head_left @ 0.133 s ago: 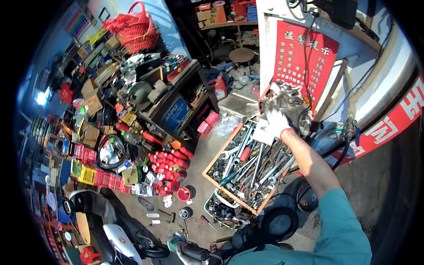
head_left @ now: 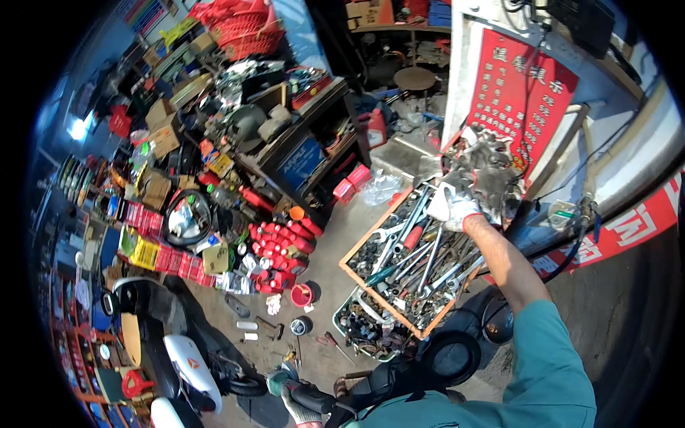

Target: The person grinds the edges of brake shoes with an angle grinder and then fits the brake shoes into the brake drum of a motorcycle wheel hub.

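My right hand, in a white glove, is at the far end of the wood-framed tool tray. Its fingers close on the edge of a white flat, box-like piece; part of the grip is hidden. Just beyond lies a heap of grey rags. In the tray are several wrenches, a red-handled tool and a green-handled screwdriver. At the bottom of the view, my left hand, also gloved, is wrapped round a dark, green-headed angle grinder.
Under the tray's near edge sits a bin of metal parts. A tyre lies beside it. A hammer, a red bucket and red bottles stand or lie leftward. A scooter is at lower left.
My right hand has drawn back slightly from over the rags to the white piece, which now looks tilted up. The grinder and my left hand show higher in view. The whole view has shifted.
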A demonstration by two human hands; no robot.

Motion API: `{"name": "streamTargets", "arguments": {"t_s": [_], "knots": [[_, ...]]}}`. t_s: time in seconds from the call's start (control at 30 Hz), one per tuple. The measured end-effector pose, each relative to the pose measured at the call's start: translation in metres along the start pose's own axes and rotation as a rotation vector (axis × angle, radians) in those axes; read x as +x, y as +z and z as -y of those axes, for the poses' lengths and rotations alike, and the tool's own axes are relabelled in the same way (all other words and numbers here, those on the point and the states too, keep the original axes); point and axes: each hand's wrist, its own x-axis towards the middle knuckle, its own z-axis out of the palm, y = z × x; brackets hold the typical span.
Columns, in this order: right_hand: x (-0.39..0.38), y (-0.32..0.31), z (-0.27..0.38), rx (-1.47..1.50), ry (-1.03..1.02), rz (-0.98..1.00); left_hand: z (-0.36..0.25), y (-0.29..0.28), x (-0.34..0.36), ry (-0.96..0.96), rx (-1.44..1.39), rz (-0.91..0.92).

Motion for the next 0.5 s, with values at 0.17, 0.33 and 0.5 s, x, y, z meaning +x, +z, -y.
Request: {"name": "streamTargets", "arguments": {"t_s": [0.17,0.33,0.5], "knots": [[0.041,0.039,-0.025,0.201,-0.154,0.013,-0.006,0.008,-0.026,0.077,-0.056,-0.138],[0.055,0.058,-0.031,0.019,-0.27,0.012,-0.016,-0.006,-0.043,0.073,-0.124,-0.153],[0.051,0.068,-0.045,0.326,-0.109,-0.033,-0.026,-0.025,-0.062,0.101,-0.34,-0.156]]}}
